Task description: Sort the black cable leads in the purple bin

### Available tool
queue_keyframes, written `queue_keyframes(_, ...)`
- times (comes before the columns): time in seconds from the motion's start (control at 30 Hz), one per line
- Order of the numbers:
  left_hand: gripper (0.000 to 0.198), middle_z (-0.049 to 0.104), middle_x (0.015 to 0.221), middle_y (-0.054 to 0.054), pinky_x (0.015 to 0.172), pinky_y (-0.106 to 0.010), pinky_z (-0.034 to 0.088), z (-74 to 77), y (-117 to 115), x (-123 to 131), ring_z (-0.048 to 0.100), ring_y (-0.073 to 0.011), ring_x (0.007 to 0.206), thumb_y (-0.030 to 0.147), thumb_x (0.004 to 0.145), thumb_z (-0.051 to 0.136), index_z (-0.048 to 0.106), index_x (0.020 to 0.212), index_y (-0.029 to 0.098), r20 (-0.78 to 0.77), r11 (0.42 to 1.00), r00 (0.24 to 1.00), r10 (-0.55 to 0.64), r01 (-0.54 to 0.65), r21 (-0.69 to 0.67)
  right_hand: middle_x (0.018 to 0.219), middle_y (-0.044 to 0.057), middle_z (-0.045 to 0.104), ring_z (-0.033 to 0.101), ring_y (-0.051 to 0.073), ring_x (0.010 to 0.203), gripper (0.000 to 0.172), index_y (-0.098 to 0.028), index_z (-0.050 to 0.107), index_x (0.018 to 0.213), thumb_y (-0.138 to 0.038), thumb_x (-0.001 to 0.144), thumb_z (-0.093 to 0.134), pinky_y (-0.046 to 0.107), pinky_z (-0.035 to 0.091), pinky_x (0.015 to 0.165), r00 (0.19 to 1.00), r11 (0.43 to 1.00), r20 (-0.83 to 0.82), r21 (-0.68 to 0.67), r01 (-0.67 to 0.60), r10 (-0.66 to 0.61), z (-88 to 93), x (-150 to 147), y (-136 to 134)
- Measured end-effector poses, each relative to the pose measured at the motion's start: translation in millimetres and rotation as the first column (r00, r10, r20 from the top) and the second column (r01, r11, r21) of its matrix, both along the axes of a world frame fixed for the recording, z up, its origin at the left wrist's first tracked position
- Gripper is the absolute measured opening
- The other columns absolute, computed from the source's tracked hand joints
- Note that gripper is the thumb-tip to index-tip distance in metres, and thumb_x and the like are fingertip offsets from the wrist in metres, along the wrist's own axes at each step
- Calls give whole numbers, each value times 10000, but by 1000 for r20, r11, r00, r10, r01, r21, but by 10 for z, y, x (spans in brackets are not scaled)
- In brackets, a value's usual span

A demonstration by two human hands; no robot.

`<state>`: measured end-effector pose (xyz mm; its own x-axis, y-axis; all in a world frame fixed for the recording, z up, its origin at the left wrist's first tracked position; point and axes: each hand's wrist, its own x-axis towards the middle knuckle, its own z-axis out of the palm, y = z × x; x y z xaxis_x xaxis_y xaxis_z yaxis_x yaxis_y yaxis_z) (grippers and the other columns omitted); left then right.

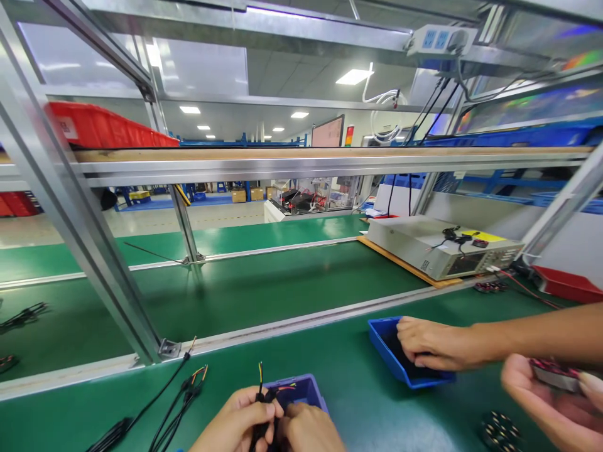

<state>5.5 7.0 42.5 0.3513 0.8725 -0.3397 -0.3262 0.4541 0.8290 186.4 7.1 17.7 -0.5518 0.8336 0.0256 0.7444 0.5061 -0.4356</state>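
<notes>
My left hand (238, 422) is closed on black cables (262, 432) with stripped coloured wire ends sticking up at the top. Right beside it, my right hand (308, 428) is curled over the near part of a purple-blue bin (316, 390). Its fingertips are hidden behind the hand and the cables, so what they grip does not show. More black cables (176, 411) with bare coloured ends lie on the green bench to the left of my left hand.
At right, a co-worker's hand (436, 344) reaches into a blue tray (400, 370); another hand (541, 402) holds a small red-and-silver part. A round black part (500, 432) lies nearby. Behind stand a grey instrument (419, 242), a metal post (94, 220) and an overhead shelf (301, 168).
</notes>
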Motion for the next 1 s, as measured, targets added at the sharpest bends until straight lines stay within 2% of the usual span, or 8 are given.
queue_keyframes(0.1, 416, 617, 574, -16, 448, -178, 340, -58, -16, -18, 496, -90, 491, 420, 524, 936, 717, 723, 128, 4, 999, 1000, 16, -16, 50, 1043, 47, 704, 680, 186, 905, 104, -186, 678, 1040, -180, 949, 628, 330, 562, 804, 1000, 1000, -21, 18, 21, -20, -38, -24, 23)
queue_keyframes(0.17, 415, 621, 582, -13, 430, -172, 322, -156, -18, -31, 485, -85, 483, 410, 513, 944, 679, 684, 141, -9, 997, 999, 35, -34, 74, 902, 27, 719, 684, 176, 836, 167, -195, 695, 910, -48, 887, 620, 265, 537, 754, 996, 997, -85, 74, 38, -32, -39, -22, 22)
queue_keyframes(0.23, 449, 587, 533, 6, 390, -169, 263, -252, -16, -37, 436, -76, 442, 443, 495, 942, 628, 634, 153, -46, 997, 998, 44, -41, 61, 819, 14, 707, 677, 169, 778, 222, -201, 678, 834, 9, 844, 607, 228, 513, 698, 978, 988, -209, 148, 47, -15, -21, -16, 8)
queue_keyframes(0.33, 489, 512, 468, 42, 364, -174, 182, -306, -12, -41, 371, -63, 402, 498, 498, 925, 581, 599, 166, -107, 997, 993, 42, -36, 63, 848, 17, 698, 668, 163, 781, 191, -202, 641, 849, -27, 885, 573, 215, 506, 682, 907, 977, -417, 211, 35, 58, 31, -5, -25)
queue_keyframes(0.47, 455, 481, 486, 57, 387, -178, 192, -220, -14, -42, 336, -47, 413, 494, 580, 892, 590, 608, 155, -123, 995, 992, 25, -14, 94, 851, 21, 668, 652, 161, 800, 199, -218, 593, 869, -129, 992, 464, 224, 509, 705, 820, 968, -567, 242, 73, 80, 114, 34, -49)
queue_keyframes(0.57, 465, 458, 478, 65, 386, -182, 170, -164, -17, -30, 307, -39, 412, 498, 559, 899, 596, 593, 147, -111, 997, 993, 46, -39, 69, 864, 30, 654, 636, 167, 803, 212, -221, 574, 913, -165, 1031, 406, 249, 510, 731, 805, 943, -588, 308, 127, 84, 167, 70, -46)
queue_keyframes(0.67, 470, 448, 463, 66, 383, -184, 148, -159, -17, -16, 298, -39, 410, 492, 533, 909, 593, 570, 146, -108, 997, 992, 69, -64, 50, 856, 32, 646, 626, 171, 789, 197, -222, 569, 931, -180, 1040, 410, 263, 509, 720, 819, 922, -564, 364, 130, 108, 202, 88, -44)
queue_keyframes(1.0, 489, 433, 465, 77, 393, -188, 152, -126, -36, -2, 284, -34, 407, 503, 531, 910, 567, 568, 156, -113, 995, 990, 81, -74, 64, 836, 36, 648, 631, 173, 772, 219, -218, 571, 908, -178, 1044, 404, 268, 518, 696, 826, 917, -554, 375, 135, 104, 226, 71, -68)
